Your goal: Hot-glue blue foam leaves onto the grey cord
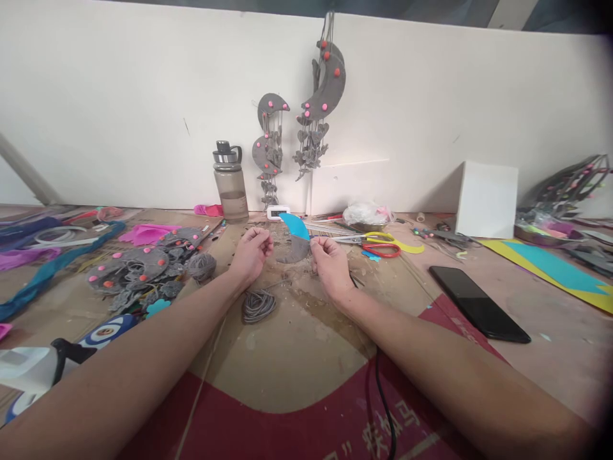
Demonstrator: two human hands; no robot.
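A crescent piece, blue felt [295,226] on its upper part and grey felt [297,250] below, is upright between the two hands. My right hand [330,262] is closed in a pinch at its right edge. To the left of it, my left hand [253,252] has its fingers pinched together; whatever is between them is too small to make out. A wound bundle of grey yarn [259,306] lies on the cardboard [287,364] just below my left hand, and a grey yarn ball [201,266] sits further left.
Red and yellow scissors [382,245] lie behind my right hand. A black phone [479,303] is on the right. Behind stand a water bottle [230,185] and hanging grey moon ornaments [332,83]. More felt moons [143,265] and a white glue gun [29,367] are at the left.
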